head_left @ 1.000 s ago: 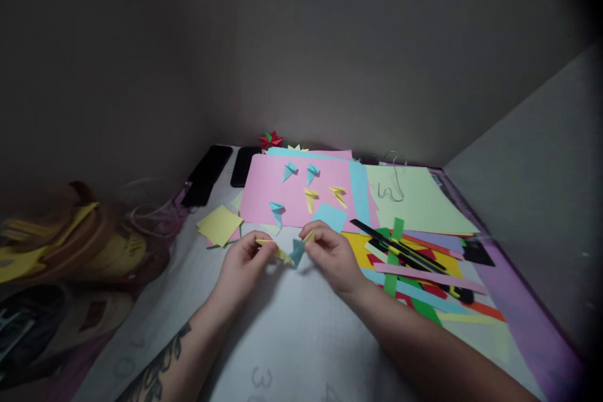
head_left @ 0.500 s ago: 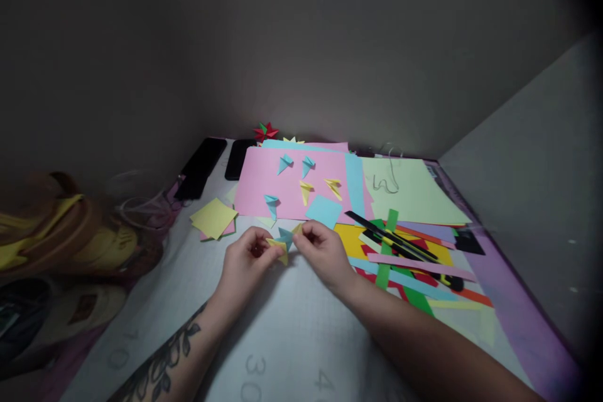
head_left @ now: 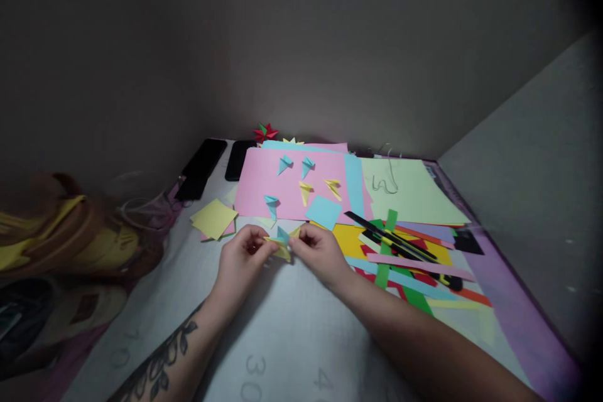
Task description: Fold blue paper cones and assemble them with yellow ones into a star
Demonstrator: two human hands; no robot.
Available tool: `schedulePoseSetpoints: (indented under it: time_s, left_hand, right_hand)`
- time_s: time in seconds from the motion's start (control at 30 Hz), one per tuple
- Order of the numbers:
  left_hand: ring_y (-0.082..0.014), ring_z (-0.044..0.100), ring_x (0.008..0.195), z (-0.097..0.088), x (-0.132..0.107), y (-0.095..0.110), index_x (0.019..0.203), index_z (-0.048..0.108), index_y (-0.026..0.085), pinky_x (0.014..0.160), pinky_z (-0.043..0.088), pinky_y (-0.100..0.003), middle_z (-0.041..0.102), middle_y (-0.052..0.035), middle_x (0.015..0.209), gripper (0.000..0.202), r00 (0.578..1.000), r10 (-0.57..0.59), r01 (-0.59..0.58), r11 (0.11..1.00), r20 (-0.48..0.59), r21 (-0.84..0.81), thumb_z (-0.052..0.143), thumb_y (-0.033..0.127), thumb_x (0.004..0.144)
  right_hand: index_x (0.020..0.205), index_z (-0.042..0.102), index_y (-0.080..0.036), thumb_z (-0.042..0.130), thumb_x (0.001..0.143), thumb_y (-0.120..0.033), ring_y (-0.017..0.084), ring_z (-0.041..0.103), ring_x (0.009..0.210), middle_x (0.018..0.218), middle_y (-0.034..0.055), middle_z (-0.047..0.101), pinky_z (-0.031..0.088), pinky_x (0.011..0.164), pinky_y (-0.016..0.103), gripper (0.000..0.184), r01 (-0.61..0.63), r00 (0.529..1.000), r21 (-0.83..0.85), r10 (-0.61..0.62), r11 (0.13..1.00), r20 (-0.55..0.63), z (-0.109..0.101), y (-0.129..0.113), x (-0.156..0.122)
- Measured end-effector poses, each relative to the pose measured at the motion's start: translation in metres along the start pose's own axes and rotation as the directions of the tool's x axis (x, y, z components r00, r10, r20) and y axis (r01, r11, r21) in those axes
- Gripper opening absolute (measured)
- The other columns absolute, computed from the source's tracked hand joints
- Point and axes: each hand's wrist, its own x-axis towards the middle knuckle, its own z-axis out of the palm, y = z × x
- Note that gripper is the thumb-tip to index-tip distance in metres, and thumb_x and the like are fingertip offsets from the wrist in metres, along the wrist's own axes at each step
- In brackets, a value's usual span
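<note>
Between my two hands is a folded paper piece (head_left: 282, 239) of yellow and blue parts joined together. My left hand (head_left: 244, 257) pinches its left yellow part between thumb and fingers. On the other side, my right hand (head_left: 325, 257) grips the right yellow part, partly hiding it. Beyond my hands, a pink sheet (head_left: 254, 169) carries folded blue units, such as one blue unit (head_left: 271, 206), and two yellow units, one a yellow unit (head_left: 305, 193). A blue paper square (head_left: 324, 211) lies just past my right hand.
Yellow paper squares (head_left: 214, 218) are stacked at left, near two black phones (head_left: 206, 160). To the right lie coloured paper strips (head_left: 414, 270) with a black cutter (head_left: 450, 281) among them, and a pale green sheet (head_left: 414, 195). A red folded star (head_left: 266, 132) stands at the back.
The folded piece has turned slightly between my fingers, its blue part now pointing upward. My right hand has shifted a little to the left.
</note>
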Motion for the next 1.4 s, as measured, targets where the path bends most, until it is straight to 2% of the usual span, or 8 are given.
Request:
schedulePoseSetpoints:
  time_s: [0.13, 0.4, 0.63, 0.8, 0.97, 1.13, 1.27, 1.4]
  left_hand:
    - [-0.0095, 0.047, 0.053, -0.001, 0.003, -0.001, 0.068, 0.059, 0.016, 0.051, 0.035, -0.020, 0.055, 0.0034, 0.058, 0.014, 0.999, -0.047, 0.048, 0.999, 0.014, -0.025, 0.065, 0.028, 0.072]
    - [-0.0082, 0.043, 0.049, 0.003, 0.004, -0.004, 0.065, 0.058, 0.015, 0.049, 0.031, -0.019, 0.052, 0.0040, 0.054, 0.021, 0.985, -0.165, 0.170, 0.966, 0.039, -0.197, 0.069, 0.033, 0.069]
    - [-0.0076, 0.043, 0.049, 0.005, 0.004, -0.006, 0.065, 0.059, 0.015, 0.048, 0.031, -0.019, 0.052, 0.0046, 0.053, 0.022, 0.982, -0.179, 0.187, 0.946, 0.054, -0.263, 0.070, 0.034, 0.069]
    - [-0.0076, 0.043, 0.048, 0.006, 0.004, -0.008, 0.066, 0.060, 0.015, 0.048, 0.031, -0.019, 0.053, 0.0047, 0.054, 0.023, 0.982, -0.188, 0.185, 0.942, 0.019, -0.279, 0.071, 0.034, 0.068]
    - [-0.0073, 0.044, 0.048, 0.008, 0.004, -0.010, 0.066, 0.060, 0.015, 0.048, 0.031, -0.018, 0.052, 0.0051, 0.054, 0.022, 0.983, -0.185, 0.180, 0.939, 0.012, -0.293, 0.071, 0.034, 0.068]
    - [-0.0077, 0.044, 0.048, 0.008, 0.004, -0.008, 0.067, 0.059, 0.015, 0.048, 0.032, -0.019, 0.052, 0.0053, 0.054, 0.023, 0.986, -0.168, 0.160, 0.947, -0.005, -0.278, 0.070, 0.035, 0.069]
    - [-0.0079, 0.045, 0.049, 0.009, 0.002, -0.005, 0.068, 0.057, 0.015, 0.048, 0.033, -0.019, 0.052, 0.0050, 0.057, 0.023, 0.986, -0.164, 0.153, 0.955, -0.025, -0.254, 0.069, 0.035, 0.070]
    - [-0.0085, 0.048, 0.055, 0.013, -0.001, -0.002, 0.076, 0.056, 0.017, 0.052, 0.038, -0.019, 0.054, 0.0045, 0.066, 0.022, 0.992, -0.127, 0.120, 0.956, -0.010, -0.266, 0.070, 0.031, 0.068]
  right_hand:
    - [0.056, 0.037, -0.020, 0.059, 0.072, -0.030, 0.010, 0.036, 0.054, 0.055, -0.0052, 0.036, 0.032, 0.050, 0.021, 0.029, -0.025, 1.000, 0.020, 0.025, 1.000, -0.005, 0.000, 0.002, 0.001]
    - [0.055, 0.036, -0.020, 0.059, 0.072, -0.031, 0.009, 0.035, 0.053, 0.054, -0.0056, 0.035, 0.030, 0.049, 0.022, 0.031, -0.049, 0.999, 0.018, 0.048, 0.999, 0.013, 0.000, 0.003, 0.001]
    - [0.054, 0.036, -0.020, 0.060, 0.071, -0.033, 0.009, 0.034, 0.052, 0.053, -0.0060, 0.035, 0.029, 0.049, 0.022, 0.032, -0.081, 0.996, 0.019, 0.080, 0.997, 0.038, 0.000, 0.002, 0.002]
    - [0.054, 0.036, -0.020, 0.060, 0.071, -0.031, 0.009, 0.032, 0.051, 0.053, -0.0067, 0.033, 0.027, 0.049, 0.022, 0.032, -0.085, 0.996, 0.016, 0.085, 0.996, 0.017, 0.001, 0.003, 0.002]
    - [0.054, 0.041, -0.020, 0.060, 0.072, -0.031, 0.009, 0.037, 0.050, 0.050, -0.0056, 0.041, 0.030, 0.047, 0.022, 0.029, -0.096, 0.994, -0.002, 0.096, 0.995, 0.042, 0.001, 0.002, 0.001]
    - [0.054, 0.045, -0.019, 0.062, 0.072, -0.034, 0.010, 0.039, 0.051, 0.051, -0.0050, 0.043, 0.032, 0.048, 0.022, 0.029, -0.107, 0.992, 0.019, 0.105, 0.994, 0.062, 0.001, 0.003, 0.002]
    - [0.057, 0.049, -0.019, 0.061, 0.073, -0.034, 0.011, 0.043, 0.052, 0.054, -0.0034, 0.048, 0.035, 0.049, 0.023, 0.025, -0.113, 0.991, 0.025, 0.111, 0.993, 0.071, 0.002, 0.004, 0.002]
    - [0.058, 0.046, -0.020, 0.057, 0.074, -0.030, 0.010, 0.040, 0.050, 0.053, -0.0049, 0.044, 0.033, 0.047, 0.022, 0.022, -0.124, 0.992, 0.000, 0.124, 0.992, 0.026, 0.003, 0.005, 0.000]
